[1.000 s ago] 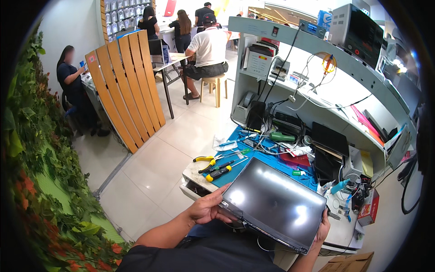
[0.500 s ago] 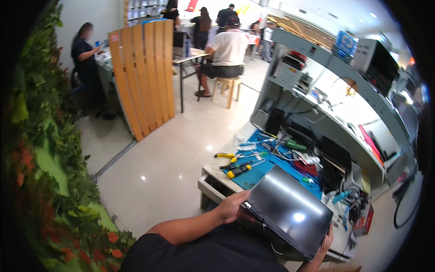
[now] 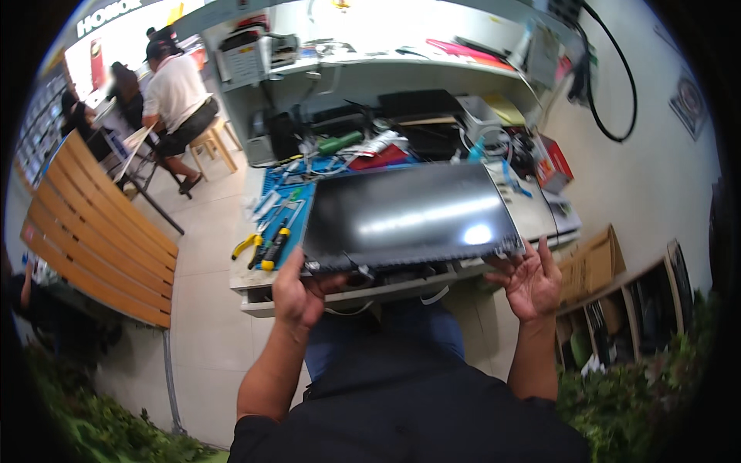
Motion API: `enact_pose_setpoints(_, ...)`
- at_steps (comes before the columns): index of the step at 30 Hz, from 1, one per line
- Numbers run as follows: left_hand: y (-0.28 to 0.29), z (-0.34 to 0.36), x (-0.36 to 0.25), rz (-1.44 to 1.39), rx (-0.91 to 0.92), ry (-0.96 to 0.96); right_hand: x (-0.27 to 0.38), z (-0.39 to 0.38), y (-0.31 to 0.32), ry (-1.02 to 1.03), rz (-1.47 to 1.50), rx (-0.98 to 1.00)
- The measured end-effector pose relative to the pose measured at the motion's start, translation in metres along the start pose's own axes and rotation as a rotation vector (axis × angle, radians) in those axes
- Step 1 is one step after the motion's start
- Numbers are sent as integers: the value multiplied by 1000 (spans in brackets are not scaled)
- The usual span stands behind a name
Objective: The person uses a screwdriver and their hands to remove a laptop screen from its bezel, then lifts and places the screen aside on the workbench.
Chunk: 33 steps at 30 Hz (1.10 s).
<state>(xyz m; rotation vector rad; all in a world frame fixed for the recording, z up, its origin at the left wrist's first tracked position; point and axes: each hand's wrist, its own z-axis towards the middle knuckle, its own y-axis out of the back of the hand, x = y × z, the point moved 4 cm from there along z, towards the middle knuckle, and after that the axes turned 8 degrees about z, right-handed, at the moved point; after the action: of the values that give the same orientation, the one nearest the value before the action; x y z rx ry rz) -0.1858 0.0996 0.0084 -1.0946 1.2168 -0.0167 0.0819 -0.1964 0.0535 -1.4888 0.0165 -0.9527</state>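
Note:
A dark, glossy laptop screen point(image 3: 409, 207), with a thin cable and black strip along its near edge, is tilted in front of me over the bench's front part. My left hand point(image 3: 299, 295) grips its near left corner, thumb at the side and fingers underneath. At the near right corner, my right hand point(image 3: 532, 284) has its palm turned up, fingertips under the edge and thumb raised beside it. Left of the screen, yellow-handled pliers point(image 3: 248, 246) and a yellow-and-black screwdriver point(image 3: 276, 248) lie on the bench.
A blue mat point(image 3: 297, 231) under the screen carries scattered tools. Behind are a green-handled tool point(image 3: 340, 143), a red item point(image 3: 378, 157) and cables. A red-and-white box point(image 3: 553, 163) stands right, a cardboard box point(image 3: 590, 262) lower right. A slatted wooden partition point(image 3: 100, 239) and a seated person point(image 3: 177, 96) are left.
My view has turned right to face the bench. The screen has swung round to lie crosswise in front of me, and my right hand now shows at its near right corner.

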Motion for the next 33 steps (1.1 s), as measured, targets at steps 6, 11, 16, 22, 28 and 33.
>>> enact_pose_setpoints(6,-43,81,-16,18,81,-104,25,8,-16,179,-190,-60)
enact_pose_setpoints(11,-94,185,-8,73,76,-185,32,43,23,244,-319,-185)
enact_pose_setpoints(16,-111,298,9,107,86,-238,25,63,40,239,-413,-204)
enact_pose_setpoints(22,-120,374,40,125,-21,-209,36,47,75,251,-430,-359)
enact_pose_setpoints(28,-121,408,46,278,-76,-34,46,20,108,239,-440,-474)
enact_pose_setpoints(33,-125,420,44,918,-167,153,44,10,115,188,-486,-475)
